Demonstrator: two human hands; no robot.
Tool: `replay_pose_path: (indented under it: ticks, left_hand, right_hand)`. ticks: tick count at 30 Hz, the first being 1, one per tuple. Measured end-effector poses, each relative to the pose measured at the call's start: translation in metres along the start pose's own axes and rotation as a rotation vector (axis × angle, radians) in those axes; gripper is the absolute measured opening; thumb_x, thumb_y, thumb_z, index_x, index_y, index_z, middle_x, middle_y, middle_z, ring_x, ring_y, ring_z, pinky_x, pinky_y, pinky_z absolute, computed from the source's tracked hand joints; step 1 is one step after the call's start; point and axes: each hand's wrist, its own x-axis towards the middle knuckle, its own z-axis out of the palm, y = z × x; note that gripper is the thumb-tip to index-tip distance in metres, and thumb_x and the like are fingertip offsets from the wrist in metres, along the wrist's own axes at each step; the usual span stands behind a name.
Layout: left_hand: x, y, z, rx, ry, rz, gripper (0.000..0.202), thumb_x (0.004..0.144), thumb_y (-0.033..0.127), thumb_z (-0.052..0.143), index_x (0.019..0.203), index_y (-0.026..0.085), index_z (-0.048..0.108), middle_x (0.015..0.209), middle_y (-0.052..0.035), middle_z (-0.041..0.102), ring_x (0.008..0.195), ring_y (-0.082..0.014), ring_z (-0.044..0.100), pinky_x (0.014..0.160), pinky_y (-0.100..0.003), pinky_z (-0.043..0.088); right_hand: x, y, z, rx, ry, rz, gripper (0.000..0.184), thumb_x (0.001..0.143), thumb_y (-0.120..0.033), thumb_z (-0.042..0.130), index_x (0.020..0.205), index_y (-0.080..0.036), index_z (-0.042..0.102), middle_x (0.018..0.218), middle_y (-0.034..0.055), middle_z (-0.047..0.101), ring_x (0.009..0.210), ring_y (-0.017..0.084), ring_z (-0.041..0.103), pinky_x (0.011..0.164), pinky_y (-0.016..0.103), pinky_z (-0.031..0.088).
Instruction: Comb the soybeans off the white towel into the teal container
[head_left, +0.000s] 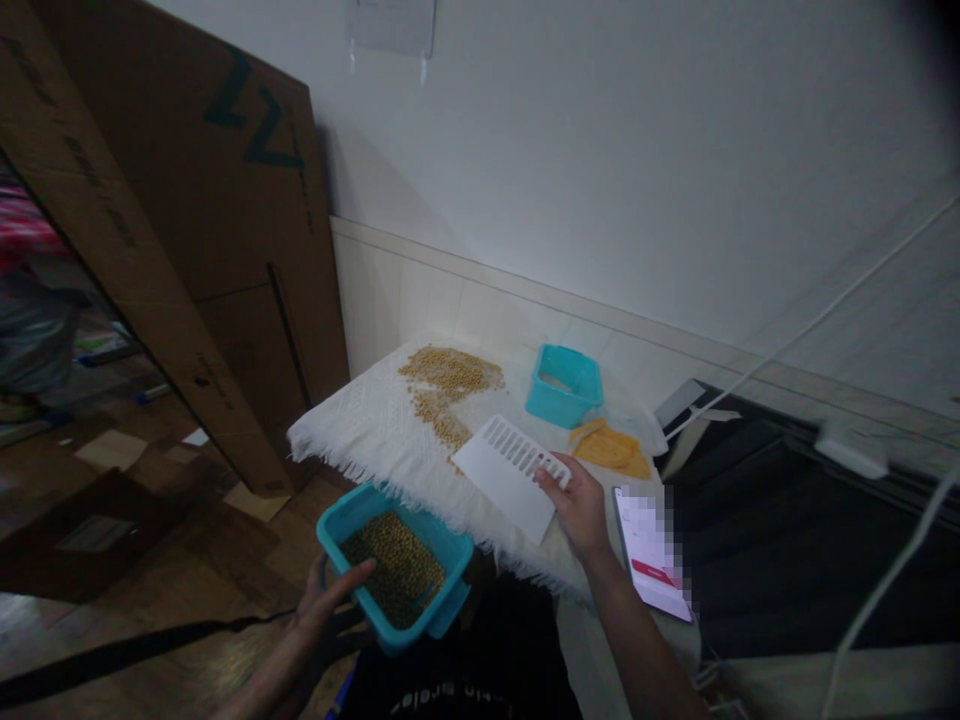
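Observation:
My left hand (330,605) grips the near rim of a teal plastic bin (455,605), thumb over the edge. The bin is just off the table's front edge, slightly tilted, with yellow and darker green beans (397,560) inside. My right hand (581,505) is closed on the right end of a flat white slotted sheet (499,485), thumb on its row of slots. The sheet is over the cloth, close to a spread of yellow beans (450,370) mixed with finer pale grains.
A second teal bin (566,390) stands at the back of the cloth-covered table (360,410). An orange-yellow cloth (611,450) lies in front of it. A phone (649,560) rests at the right edge. A tall cardboard box (225,230) stands left; a white cable (817,320) hangs right.

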Motion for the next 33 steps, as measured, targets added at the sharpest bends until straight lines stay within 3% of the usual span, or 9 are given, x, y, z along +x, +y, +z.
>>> replay_pose_path:
  ticks: [8,17,22,28,30,33]
  left_hand:
    - [0.001,-0.001,0.000,-0.008,0.006,0.009,0.093,0.082,0.047,0.090,0.158,0.039,0.037,0.141,-0.0171,0.070,0.098,-0.0362,0.083,0.085,-0.053,0.068]
    - [0.002,-0.001,0.001,-0.011,0.020,0.029,0.099,0.080,0.048,0.092,0.160,0.038,0.035,0.131,-0.0165,0.073,0.093,-0.0359,0.083,0.083,-0.055,0.068]
    - [0.002,-0.001,0.002,-0.012,0.027,0.021,0.104,0.077,0.047,0.094,0.161,0.039,0.034,0.128,-0.0151,0.074,0.091,-0.0328,0.083,0.083,-0.051,0.067]
    - [0.002,-0.002,0.003,-0.036,0.019,0.031,0.103,0.078,0.047,0.093,0.162,0.038,0.033,0.123,-0.0149,0.073,0.092,-0.0356,0.083,0.081,-0.051,0.067]
    - [0.003,-0.003,0.002,-0.021,0.026,0.024,0.101,0.080,0.047,0.091,0.162,0.039,0.033,0.127,-0.0159,0.072,0.092,-0.0355,0.083,0.082,-0.052,0.068]
    - [0.003,-0.002,0.002,-0.005,0.033,0.017,0.102,0.080,0.049,0.090,0.162,0.038,0.031,0.129,-0.0172,0.071,0.091,-0.0352,0.083,0.081,-0.051,0.068]
  right_hand:
    - [0.006,-0.005,0.014,0.050,-0.035,0.014,0.053,0.074,-0.065,0.089,0.104,-0.022,0.077,0.087,0.0069,0.083,0.079,0.028,0.077,0.073,0.039,0.061]
    - [0.020,-0.006,0.026,0.171,-0.076,0.104,0.052,0.067,-0.059,0.095,0.099,-0.022,0.077,0.080,0.0034,0.079,0.074,0.025,0.071,0.070,0.035,0.055]
    - [0.010,-0.006,0.031,0.241,-0.137,0.230,0.054,0.064,-0.057,0.098,0.100,-0.021,0.079,0.077,0.0016,0.076,0.071,0.022,0.066,0.064,0.032,0.051]
    - [-0.007,-0.011,0.035,0.285,-0.265,0.293,0.054,0.063,-0.056,0.100,0.097,-0.020,0.081,0.077,0.0021,0.077,0.071,0.020,0.066,0.065,0.030,0.051]
    - [-0.001,-0.012,0.029,0.290,-0.230,0.296,0.055,0.063,-0.057,0.100,0.100,-0.021,0.081,0.079,0.0021,0.077,0.071,0.021,0.066,0.062,0.030,0.051]
    - [0.017,-0.009,0.016,0.271,-0.054,0.227,0.058,0.059,-0.059,0.100,0.099,-0.022,0.079,0.079,0.0014,0.076,0.071,0.021,0.065,0.060,0.030,0.050]
